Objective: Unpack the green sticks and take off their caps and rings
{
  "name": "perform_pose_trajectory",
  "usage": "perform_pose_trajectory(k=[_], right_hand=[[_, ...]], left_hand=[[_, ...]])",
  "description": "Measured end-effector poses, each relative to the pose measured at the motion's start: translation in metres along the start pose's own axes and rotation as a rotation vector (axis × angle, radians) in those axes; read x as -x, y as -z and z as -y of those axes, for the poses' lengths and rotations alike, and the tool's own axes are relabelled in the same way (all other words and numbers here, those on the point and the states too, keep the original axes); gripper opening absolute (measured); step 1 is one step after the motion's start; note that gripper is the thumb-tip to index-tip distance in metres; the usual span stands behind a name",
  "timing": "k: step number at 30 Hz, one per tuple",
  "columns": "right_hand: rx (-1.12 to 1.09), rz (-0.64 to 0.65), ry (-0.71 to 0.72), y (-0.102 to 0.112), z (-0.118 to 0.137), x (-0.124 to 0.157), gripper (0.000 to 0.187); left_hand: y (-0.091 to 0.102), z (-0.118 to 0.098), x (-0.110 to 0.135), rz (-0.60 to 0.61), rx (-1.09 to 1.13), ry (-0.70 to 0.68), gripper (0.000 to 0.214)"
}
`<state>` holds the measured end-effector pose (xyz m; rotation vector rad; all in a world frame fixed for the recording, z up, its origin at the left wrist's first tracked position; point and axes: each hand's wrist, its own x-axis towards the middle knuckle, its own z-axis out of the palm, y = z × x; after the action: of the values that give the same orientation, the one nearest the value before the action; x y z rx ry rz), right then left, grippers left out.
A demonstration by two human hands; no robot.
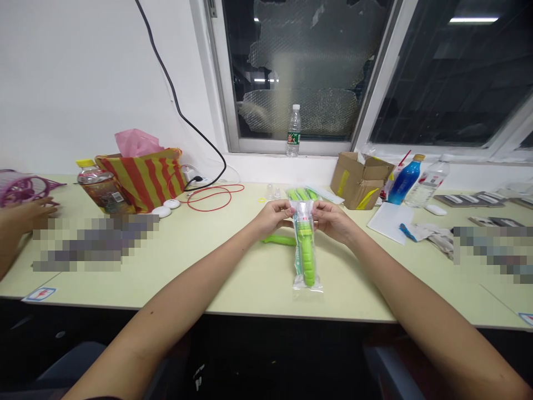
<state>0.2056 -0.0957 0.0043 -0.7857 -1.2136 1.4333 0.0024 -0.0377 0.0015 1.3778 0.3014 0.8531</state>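
Observation:
Between my hands hangs a clear plastic bag (pixel 317 284), pinched at its top corners. Inside it lies a green item with a ribbed handle (pixel 307 255) and a clear upper end; its exact kind I cannot make out. My left hand (pixel 272 218) grips the bag's upper left edge, fingers closed. Fingers of my right hand (pixel 333 221) are closed on the upper right edge. A loose green piece (pixel 277 240) rests on the table behind the bag, partly hidden by it. Beyond my hands lie several green packaged items (pixel 300 193), beside small clear caps (pixel 270 191).
An open cardboard box (pixel 353 180), a blue bottle (pixel 406 180) and a clear bottle stand at the back right. A striped bag (pixel 145 180) and a drink bottle (pixel 104 186) are at left. Another person's hand (pixel 31 216) touches a purple fan (pixel 25 189).

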Motion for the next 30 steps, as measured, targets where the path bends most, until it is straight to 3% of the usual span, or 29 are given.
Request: perform_pose_trajectory(k=[21,26,30], right_hand=[[0.087,-0.049,0.106,0.01,-0.003,-0.006,0.02],[0.175,-0.042,-0.061,0.01,0.001,-0.004,0.032],[0.355,0.122,-0.164,0.0,0.008,0.003,0.038]], left_hand=[[0.0,0.0,-0.001,-0.027,-0.024,0.003,0.036],[0.004,0.0,-0.006,-0.231,-0.043,-0.083,0.033],[0.013,-0.003,-0.011,-0.47,-0.01,-0.196,0.027]])
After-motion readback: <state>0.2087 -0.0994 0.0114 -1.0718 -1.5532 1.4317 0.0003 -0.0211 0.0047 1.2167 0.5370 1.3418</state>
